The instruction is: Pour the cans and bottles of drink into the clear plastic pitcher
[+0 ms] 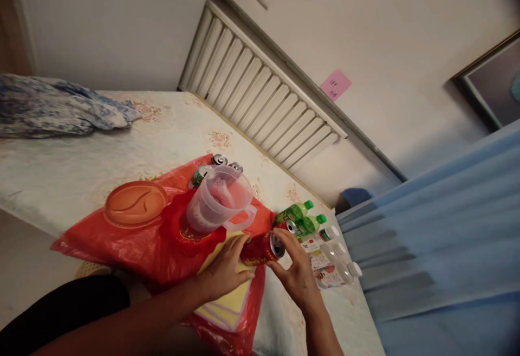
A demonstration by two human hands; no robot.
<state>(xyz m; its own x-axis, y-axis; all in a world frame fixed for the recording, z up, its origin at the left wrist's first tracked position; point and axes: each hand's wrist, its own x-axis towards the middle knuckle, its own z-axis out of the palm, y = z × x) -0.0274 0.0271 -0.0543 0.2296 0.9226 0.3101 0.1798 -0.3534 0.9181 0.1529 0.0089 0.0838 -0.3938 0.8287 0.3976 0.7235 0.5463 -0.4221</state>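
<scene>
A red can (pixel 257 250) lies tilted between my two hands, its opened top facing right. My left hand (pixel 227 269) grips its lower left end, with the thumb along the underside. My right hand (pixel 296 272) holds the top end between thumb and fingers. Behind the hands stands a clear plastic pitcher (pixel 211 204) with something pinkish inside, on red plastic (pixel 142 253). A yellow cloth (pixel 227 307) lies under and in front of my left hand. Another red can (pixel 287 226) stands just beyond my right hand.
An orange lid (pixel 136 203) lies left of the pitcher. Several cans (pixel 200 176) stand behind it. Green-capped bottles (pixel 293 213) and clear bottles (pixel 339 272) stand at the right. A patterned cloth (pixel 60 108) lies far left on the table (pixel 182 139); a blue curtain (pixel 439 226) hangs right.
</scene>
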